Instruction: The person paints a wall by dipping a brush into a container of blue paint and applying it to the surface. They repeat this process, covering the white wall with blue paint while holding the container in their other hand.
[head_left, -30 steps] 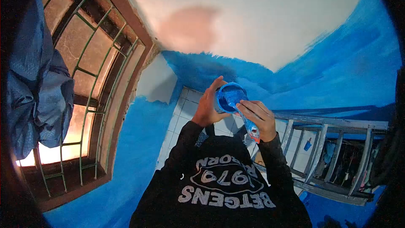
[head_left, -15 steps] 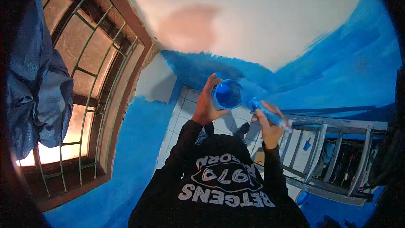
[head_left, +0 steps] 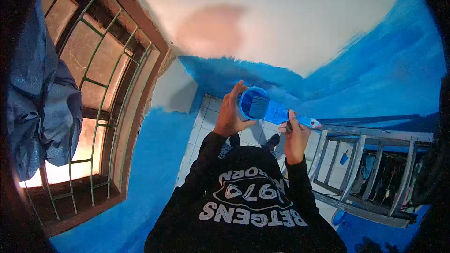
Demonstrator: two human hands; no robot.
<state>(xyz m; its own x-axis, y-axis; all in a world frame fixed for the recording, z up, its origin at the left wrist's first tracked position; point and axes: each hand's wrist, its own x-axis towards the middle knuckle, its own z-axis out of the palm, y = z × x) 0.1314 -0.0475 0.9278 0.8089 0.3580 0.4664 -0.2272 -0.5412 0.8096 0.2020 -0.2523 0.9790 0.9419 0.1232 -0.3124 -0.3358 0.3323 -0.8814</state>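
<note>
My left hand (head_left: 228,116) is wrapped round a blue paint cup (head_left: 242,107), its open mouth turned up toward me. In my right hand (head_left: 296,140) is a wide paintbrush (head_left: 275,112), gripped by its paint-smeared handle. The brush's dark bristles reach into the mouth of the cup, over its rim. Blue paint coats the brush's ferrule. Both hands are in front of my chest, close together.
A wall (head_left: 375,79) ahead is part blue, part white. To the left is a barred window (head_left: 101,84) with dark cloth (head_left: 44,98) hanging by it. A wooden ladder (head_left: 358,168) stands at the right, above a tiled floor (head_left: 199,129).
The paintbrush has moved left from beside the cup, and its bristles are now in the cup's mouth. My right hand has shifted slightly left; the cup has tilted a little.
</note>
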